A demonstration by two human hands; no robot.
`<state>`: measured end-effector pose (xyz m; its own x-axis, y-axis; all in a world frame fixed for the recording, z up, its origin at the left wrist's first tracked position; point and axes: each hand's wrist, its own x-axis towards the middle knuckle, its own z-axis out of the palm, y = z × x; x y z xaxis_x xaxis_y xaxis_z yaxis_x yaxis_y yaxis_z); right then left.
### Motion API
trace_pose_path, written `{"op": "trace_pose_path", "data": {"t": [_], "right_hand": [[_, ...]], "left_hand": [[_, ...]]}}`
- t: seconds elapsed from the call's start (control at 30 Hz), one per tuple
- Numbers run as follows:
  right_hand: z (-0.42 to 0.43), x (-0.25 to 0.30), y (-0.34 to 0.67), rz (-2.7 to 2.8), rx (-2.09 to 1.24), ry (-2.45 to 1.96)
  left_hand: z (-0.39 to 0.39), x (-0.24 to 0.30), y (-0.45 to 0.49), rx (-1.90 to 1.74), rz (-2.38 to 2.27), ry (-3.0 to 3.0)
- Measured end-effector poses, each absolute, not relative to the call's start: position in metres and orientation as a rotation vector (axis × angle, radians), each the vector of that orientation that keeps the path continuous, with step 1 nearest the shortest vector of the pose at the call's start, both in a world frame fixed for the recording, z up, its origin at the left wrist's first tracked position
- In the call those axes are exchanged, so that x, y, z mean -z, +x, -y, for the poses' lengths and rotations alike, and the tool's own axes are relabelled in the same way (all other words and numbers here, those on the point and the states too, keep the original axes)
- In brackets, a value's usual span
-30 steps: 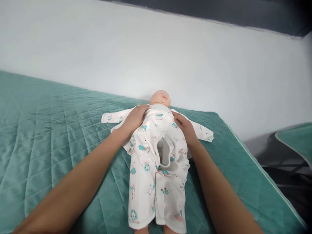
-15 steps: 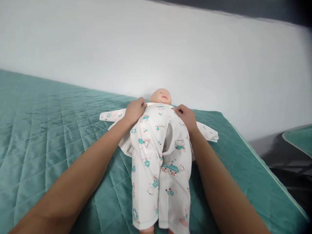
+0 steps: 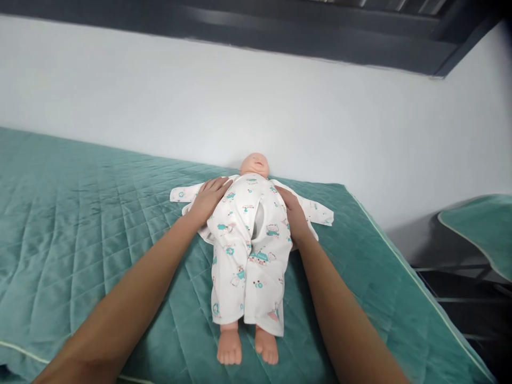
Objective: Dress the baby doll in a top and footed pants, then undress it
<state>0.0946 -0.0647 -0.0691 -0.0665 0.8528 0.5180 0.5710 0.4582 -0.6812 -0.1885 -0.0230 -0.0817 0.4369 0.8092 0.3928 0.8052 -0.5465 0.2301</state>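
A baby doll (image 3: 255, 165) lies on its back, head by the wall and bare feet (image 3: 229, 346) toward me. Its white printed pants (image 3: 248, 256) are pulled high up the body and have an open slit at the crotch. Under them, a white printed top (image 3: 316, 211) shows at the sides, its sleeves spread out. My left hand (image 3: 212, 197) rests flat on the doll's left-hand side in view, fingers stretched out over the cloth. Against the opposite side lies my right hand (image 3: 291, 210), its fingers extended and partly hidden by its own back.
A green quilted cover (image 3: 120, 234) lies under the doll and meets a white wall (image 3: 200, 96). A dark window frame (image 3: 280, 37) runs above. To the right, beyond the cover's edge, another green-covered surface (image 3: 480, 224) stands across a dark gap.
Both hands have let go of the pants' waist edge and moved down to the doll's sides, fingers now straighter. My view has shifted back, bringing the doll's feet into sight.
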Motion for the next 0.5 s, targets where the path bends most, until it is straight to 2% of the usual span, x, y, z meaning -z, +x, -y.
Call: {"op": "trace_pose_path", "data": {"t": [0.2,0.33,0.5], "right_hand": [[0.092,0.076,0.095,1.519,-0.351,-1.425],[0.098,0.069,0.095,1.513,-0.562,-1.55],[0.096,0.065,0.1,1.539,-0.808,-1.43]], "left_hand": [[0.049,0.089,-0.202,-0.769,-1.297,2.698],[0.057,0.083,-0.197,-0.838,-1.296,2.635],[0.067,0.068,-0.185,-0.993,-1.461,2.414]]}}
